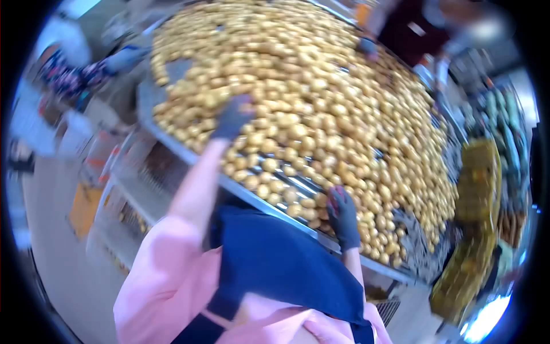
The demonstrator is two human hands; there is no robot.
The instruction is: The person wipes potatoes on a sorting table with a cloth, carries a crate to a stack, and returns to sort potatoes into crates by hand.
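Note:
Small, round, yellow potatoes (298,92) cover a large metal-edged table (189,153) in front of me. My left hand (234,117), in a dark grey glove with reddish fingertips, is over the potatoes on the left side. Motion blur smears its fingers, so I cannot see whether they hold anything. Closer to the near edge, my right hand (344,219) wears a matching glove. Its fingers stretch forward beside the potatoes, with no potato visible in them. Between my hands, shiny metal bars (298,183) of the table surface show through.
Across the table, a co-worker in a dark red top (409,31) has a gloved hand (368,47) by the potatoes. Another person's patterned sleeve (71,74) shows at left. Yellow mesh sacks (478,183) hang at right; a translucent crate (134,189) stands below left.

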